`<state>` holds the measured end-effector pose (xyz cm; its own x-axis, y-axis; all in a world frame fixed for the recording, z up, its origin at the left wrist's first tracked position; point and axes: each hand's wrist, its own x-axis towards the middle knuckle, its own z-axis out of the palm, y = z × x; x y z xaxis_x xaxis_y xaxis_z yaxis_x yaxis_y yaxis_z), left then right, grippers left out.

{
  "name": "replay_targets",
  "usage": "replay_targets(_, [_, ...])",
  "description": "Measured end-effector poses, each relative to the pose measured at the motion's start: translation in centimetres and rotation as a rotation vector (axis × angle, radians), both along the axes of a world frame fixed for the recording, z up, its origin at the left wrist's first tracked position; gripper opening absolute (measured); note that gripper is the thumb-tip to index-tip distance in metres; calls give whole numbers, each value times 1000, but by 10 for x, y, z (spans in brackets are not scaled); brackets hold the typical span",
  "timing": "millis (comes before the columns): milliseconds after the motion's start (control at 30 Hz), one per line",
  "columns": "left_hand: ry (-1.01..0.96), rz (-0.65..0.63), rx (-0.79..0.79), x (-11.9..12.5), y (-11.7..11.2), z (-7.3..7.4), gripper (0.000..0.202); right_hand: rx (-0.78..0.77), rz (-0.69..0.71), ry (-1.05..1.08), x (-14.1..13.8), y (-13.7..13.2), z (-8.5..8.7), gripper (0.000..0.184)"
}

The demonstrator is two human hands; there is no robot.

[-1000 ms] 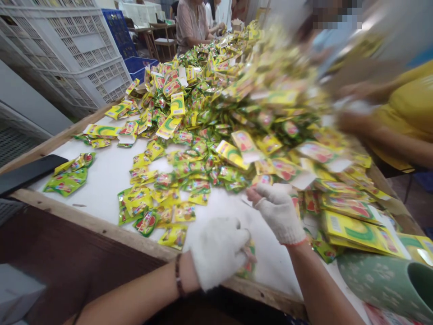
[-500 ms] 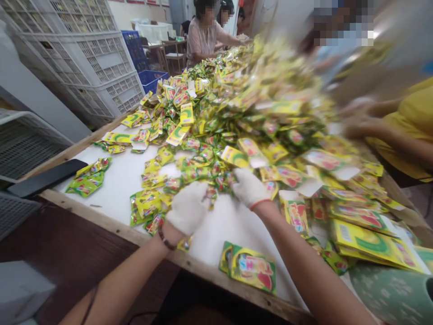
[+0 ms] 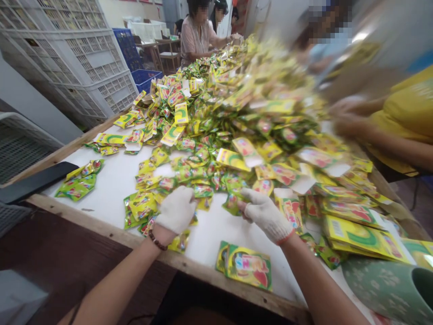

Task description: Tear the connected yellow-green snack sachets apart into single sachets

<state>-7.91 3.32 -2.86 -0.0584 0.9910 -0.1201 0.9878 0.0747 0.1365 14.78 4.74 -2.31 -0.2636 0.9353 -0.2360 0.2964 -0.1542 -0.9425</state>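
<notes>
Head view — the person's two gloved hands at work above a table with a white top and a wooden rim. The left hand is held palm down, its back turned up to the camera; the forearm rises obliquely from the lower left, with a beaded bracelet at the wrist. Its fingers point away from the body and curl under at the edge of the loose packets; whether they are apart or clamped on anything cannot be told, since the back of the glove covers them. The right hand reaches in from the lower right, the forearm slanting inward and the wrist nearly straight. Its thumb and forefinger are brought together on the edge of a green packet, which lies just in front of the main heap, tilted over the white surface.

Between the forearms, near the front rim, lie two overlapping printed cartons, the upper one face up. Beyond the hands spreads a heap of packets and cartons, blurred toward the upper right. To the right of the right forearm sit stacked yellow cartons and a green floral container on its side. A co-worker in yellow occupies the right margin — both arms extended toward the table.
</notes>
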Motion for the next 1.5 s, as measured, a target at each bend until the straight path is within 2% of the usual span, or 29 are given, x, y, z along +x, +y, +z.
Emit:
replay_targets(100, [4,61,66,3,4,-1,22,2,14,16,3,0,-7,27])
replay_targets(167, [-38,87,51,3,8,-1,25,38,32,18,3,2,-10,25])
replay_targets(300, [-155,54,26,2,14,0,13,97,75,20,1,1,-9,17])
replay_targets(400, [-216,28,16,5,5,1,15,72,92,40,-3,-4,-5,13])
replay_targets(467, [-404,18,24,11,-7,1,16,23,71,111,-6,-6,-3,17])
replay_targets(533, [-727,25,38,18,-19,2,18,-39,66,188,-8,-8,-4,25])
replay_targets(633, [-1148,94,49,29,-29,6,22,-86,82,230,-9,-9,-6,23])
replay_targets(733, [-1437,192,-34,38,-28,11,33,-45,78,204,-8,-9,-7,22])
replay_targets(800, [-1557,199,-121,42,-24,10,48,6,69,151,-9,-9,-7,22])
replay_targets(833, [-1572,184,-141,44,-23,9,49,27,46,136,-9,-9,-6,22])
replay_targets(933, [-1534,136,-123,50,-18,6,37,42,-44,193,-10,-9,-2,23])
replay_targets(1000, [-1513,82,-104,54,-13,9,30,10,-10,265,-8,-8,5,35])
replay_targets(1067, [-1408,-15,-55,58,-3,16,20,1,43,288,-5,-6,14,38])
replay_targets(1133, [-1169,-138,60,63,15,26,18,44,2,259,0,-3,24,29])
replay_targets(1267, [-519,-392,354,74,69,37,16,156,-143,110,14,4,36,13])
replay_targets(1333, [-258,-465,350,79,96,37,37,179,-183,89,21,7,34,16])
replay_targets(1400, [-134,-475,295,82,113,35,47,191,-232,129,28,11,26,25])
replay_targets(1467, [-166,-447,291,83,117,35,49,192,-281,202,32,15,16,35])
replay_targets(1500, [-265,-424,306,82,113,35,54,188,-308,242,33,16,12,39])
